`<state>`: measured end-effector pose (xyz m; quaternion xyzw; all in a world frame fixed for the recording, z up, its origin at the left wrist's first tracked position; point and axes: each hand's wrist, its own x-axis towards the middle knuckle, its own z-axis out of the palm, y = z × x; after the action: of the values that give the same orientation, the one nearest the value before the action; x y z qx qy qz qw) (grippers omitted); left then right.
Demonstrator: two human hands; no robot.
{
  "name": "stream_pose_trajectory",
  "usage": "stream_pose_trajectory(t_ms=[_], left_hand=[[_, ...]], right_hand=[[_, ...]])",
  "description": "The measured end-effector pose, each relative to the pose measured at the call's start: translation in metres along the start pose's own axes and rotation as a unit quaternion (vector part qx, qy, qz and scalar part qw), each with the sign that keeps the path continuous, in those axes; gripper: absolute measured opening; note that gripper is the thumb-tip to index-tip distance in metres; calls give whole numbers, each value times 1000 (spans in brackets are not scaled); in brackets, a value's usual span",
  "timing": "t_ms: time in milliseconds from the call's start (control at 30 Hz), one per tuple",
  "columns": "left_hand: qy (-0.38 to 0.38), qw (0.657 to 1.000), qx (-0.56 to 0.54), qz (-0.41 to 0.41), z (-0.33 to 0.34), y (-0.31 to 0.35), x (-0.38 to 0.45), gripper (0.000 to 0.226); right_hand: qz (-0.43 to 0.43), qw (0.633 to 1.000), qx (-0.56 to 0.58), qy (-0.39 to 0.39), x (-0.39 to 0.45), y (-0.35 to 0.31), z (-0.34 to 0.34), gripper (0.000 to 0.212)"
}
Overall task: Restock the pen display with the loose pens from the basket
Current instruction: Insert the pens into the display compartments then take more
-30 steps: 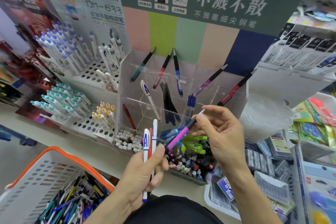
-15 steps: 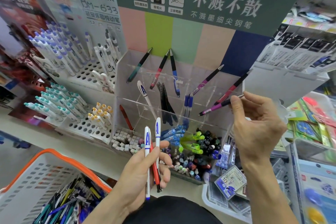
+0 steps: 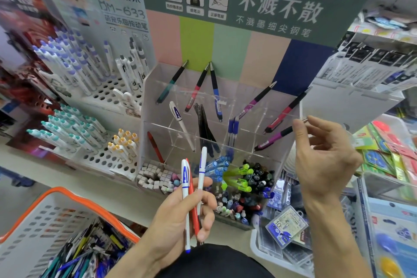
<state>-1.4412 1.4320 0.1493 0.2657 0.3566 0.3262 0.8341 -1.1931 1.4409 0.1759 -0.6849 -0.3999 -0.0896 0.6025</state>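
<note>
My right fingers (image 3: 300,128) pinch the purple pen (image 3: 274,140); I should release only once it's seated. Left hand (image 3: 180,216) grips three pens (image 3: 191,196).

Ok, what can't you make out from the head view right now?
- Basket: cut off by the left and bottom edges; pen count unknown.
- Third pen in the left hand: lower end hidden behind the fingers.
- Purple pen at the right hand: whether the fingertips pinch it is unclear.
- Small header print: blurred.
</note>
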Motion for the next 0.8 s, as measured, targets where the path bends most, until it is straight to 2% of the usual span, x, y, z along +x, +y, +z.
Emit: stream_pose_trajectory(t_ms=[67,200,267,400,467,600,700,800], left_hand=[[-2,1000,8,5,0,0,1,29],[8,999,42,24,-3,-3,3,34],[10,999,45,15,-4,-4,3,33],[1,999,49,-2,-6,-5,2,30],[-1,999,48,-7,-7,-7,4,31],[-17,999,44,-12,-5,-8,5,32],[-28,999,20,-18,-5,-6,5,32],[-35,999,6,-18,-7,-4,4,31]], right_hand=[[-1,1000,-10,-21,-3,0,1,23],[-4,999,-24,-35,-6,-1,4,20],[-2,1000,-3,-8,-3,-4,2,19],[-28,989,106,95,17,-19,3,23],[-33,988,115,102,28,-26,12,24],[-12,999,41,-21,40,-34,33,15],[-39,992,-46,-112,46,-31,43,16],[-62,986,-87,-128,49,-30,42,28]])
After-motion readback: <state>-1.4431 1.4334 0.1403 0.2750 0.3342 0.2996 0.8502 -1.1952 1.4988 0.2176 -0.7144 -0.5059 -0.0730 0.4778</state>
